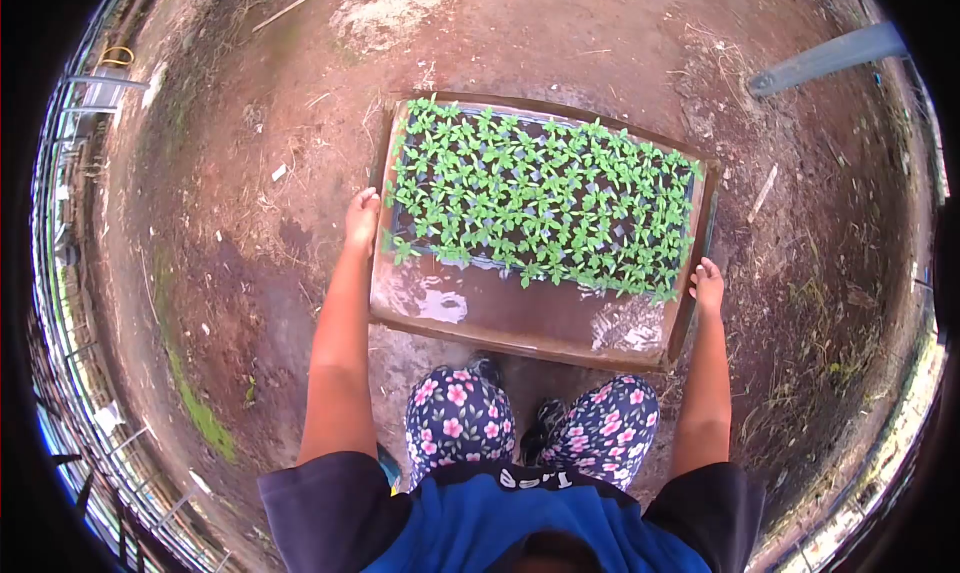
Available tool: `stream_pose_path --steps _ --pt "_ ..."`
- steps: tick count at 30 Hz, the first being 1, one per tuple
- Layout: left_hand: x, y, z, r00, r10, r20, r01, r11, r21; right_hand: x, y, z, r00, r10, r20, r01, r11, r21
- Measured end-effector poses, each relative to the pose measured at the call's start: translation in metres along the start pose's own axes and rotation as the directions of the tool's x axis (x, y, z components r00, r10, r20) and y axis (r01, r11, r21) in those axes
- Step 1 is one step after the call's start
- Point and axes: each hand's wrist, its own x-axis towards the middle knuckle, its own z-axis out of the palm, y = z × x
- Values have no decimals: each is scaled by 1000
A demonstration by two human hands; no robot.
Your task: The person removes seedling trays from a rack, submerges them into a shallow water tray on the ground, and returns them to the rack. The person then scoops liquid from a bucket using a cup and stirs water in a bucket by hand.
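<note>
Between my hands is a shallow brown box [520,352] with raised edges and brownish water [510,308] in its near part. A dark seedling tray [403,218] full of small green seedlings [540,198] sits in the far part of the box. My left hand [362,218] is closed on the box's left edge, its fingers partly hidden by the side. On the right edge, my right hand [707,285] grips the box with fingers curled around the rim. The box lies slightly tilted in view, its right side nearer to me.
Bare brown soil [260,173] surrounds the box. A grey post [830,61] stands at the upper right, and a thin stick [300,3] lies at the upper left. Another short stick [763,193] lies right of the box. My dark shoes [541,428] are just behind the near edge.
</note>
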Motion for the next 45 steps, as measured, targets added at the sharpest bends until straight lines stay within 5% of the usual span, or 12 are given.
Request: stream_pose_path --steps 5,9,11,13,17,19,23,27,37,45 --pt "-1 -7 8 976 200 -81 -208 973 -103 -46 -67 14 993 -104 -53 113 972 207" --pt "-58 72 61 986 127 103 -105 974 -203 -66 -113 52 939 -343 -33 334 882 334" --pt "-78 91 85 969 144 201 -98 970 -224 -79 -137 70 937 -342 74 301 895 331" --pt "-91 96 102 924 215 315 -160 968 -191 -68 -126 96 856 -518 8 503 835 224" --pt "-100 72 109 880 223 419 -234 972 -27 -112 -138 108 862 -506 -35 507 862 26" --pt "-94 49 110 841 277 464 -334 942 44 -110 -118 121 691 -720 -58 695 685 -217" --pt "-109 67 99 803 156 576 -346 908 236 -128 -125 128 719 -658 224 695 673 -253" --pt "-104 64 93 803 246 543 -424 876 229 -138 -121 134 682 -572 456 722 627 -293" --pt "-111 68 89 792 167 587 -469 781 411 -133 -127 124 732 -519 442 666 681 -304" --pt "-114 61 93 775 236 586 -501 795 342 -131 -123 131 740 -496 454 658 675 -333"
